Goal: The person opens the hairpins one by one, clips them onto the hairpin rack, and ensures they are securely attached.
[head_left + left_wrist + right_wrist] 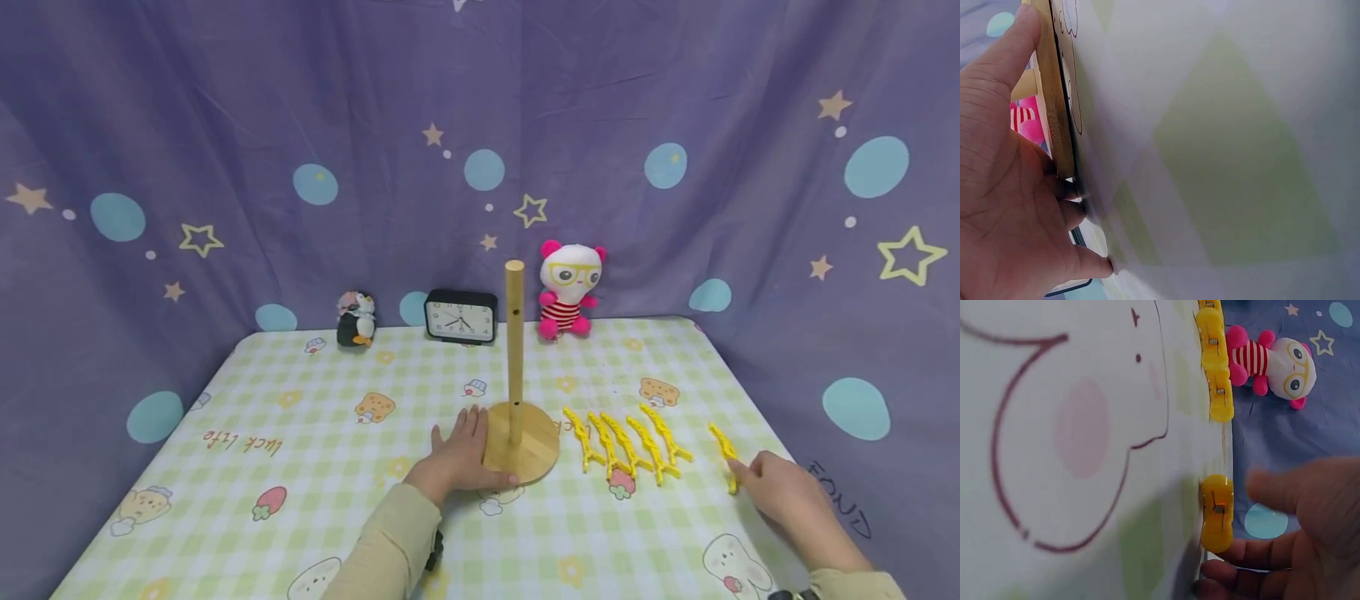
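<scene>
A wooden stand has a round base [542,454] and an upright post [515,358]. My left hand [461,458] holds the base at its left rim, thumb along the front edge and fingers round the far left side. In the left wrist view, the thumb [1019,47] lies against the base's edge [1054,119]. At the table's right, my right hand [791,500] is at a lone yellow spring clip [724,446] lying on the cloth. In the right wrist view, fingers touch the end of that clip [1217,509], while the blurred thumb [1275,490] stands apart from it.
Several more yellow clips [630,442] lie in a slanted row right of the base. Along the back edge stand a penguin figure [356,321], a black clock [461,317] and a pink-and-white plush bear [570,287]. A checked cloth [315,467] covers the table; a purple curtain [390,100] hangs behind.
</scene>
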Tool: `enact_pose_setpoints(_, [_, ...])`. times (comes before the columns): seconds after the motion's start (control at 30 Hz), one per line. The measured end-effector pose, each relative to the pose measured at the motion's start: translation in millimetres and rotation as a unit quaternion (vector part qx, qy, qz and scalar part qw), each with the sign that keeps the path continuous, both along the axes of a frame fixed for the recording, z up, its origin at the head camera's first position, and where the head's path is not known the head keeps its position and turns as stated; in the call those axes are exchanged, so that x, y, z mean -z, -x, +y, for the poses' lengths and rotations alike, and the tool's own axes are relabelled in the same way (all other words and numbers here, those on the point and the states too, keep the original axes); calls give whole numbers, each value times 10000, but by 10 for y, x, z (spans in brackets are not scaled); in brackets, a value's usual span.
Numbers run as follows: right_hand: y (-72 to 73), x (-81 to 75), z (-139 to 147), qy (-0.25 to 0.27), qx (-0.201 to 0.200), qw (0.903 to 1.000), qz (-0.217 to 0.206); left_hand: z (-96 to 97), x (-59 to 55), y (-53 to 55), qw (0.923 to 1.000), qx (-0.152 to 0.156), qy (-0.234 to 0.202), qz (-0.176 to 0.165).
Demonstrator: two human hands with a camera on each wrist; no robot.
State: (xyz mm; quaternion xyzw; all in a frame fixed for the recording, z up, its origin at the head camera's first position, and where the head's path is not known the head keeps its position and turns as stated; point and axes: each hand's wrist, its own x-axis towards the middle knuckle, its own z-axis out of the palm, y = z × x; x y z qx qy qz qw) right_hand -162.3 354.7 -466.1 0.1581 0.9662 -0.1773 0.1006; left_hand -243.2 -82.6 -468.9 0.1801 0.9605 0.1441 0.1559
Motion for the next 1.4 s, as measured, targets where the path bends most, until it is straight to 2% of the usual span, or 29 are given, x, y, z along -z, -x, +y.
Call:
enact_pose_setpoints(0.2, [-10,4,-43,-204,-311,9992,-132,-13,-9,-1,10000,-13,-7,36])
enact_pose_setpoints(0.33, [-5,23,-66,-351,-301,9989,-53,-16,-23,-1,10000,-27,-57,42])
enact_pose_setpoints(0.5, [3,8,-81,-296,-184,9994,-15,-14,-15,-3,10000,-37,-59,16])
enact_pose_setpoints(0.63, [7,-39,-105,-203,-63,9990,399,-12,-6,0,10000,-38,-51,7])
enact_pose_setpoints(0.8, [20,-105,-163,67,-18,9929,1190,-11,-2,9,10000,-28,-32,30])
enact_pose_setpoints(1.0, [59,-169,-326,262,-321,9805,1921,-7,6,7,10000,-24,-79,16])
enact_pose_setpoints(1.27, [149,-251,-595,601,-828,9736,2041,-6,31,13,10000,-47,-72,3])
enact_pose_setpoints(1.4, [190,-255,-741,699,-1166,9641,2280,-5,33,13,10000,-62,-56,-10])
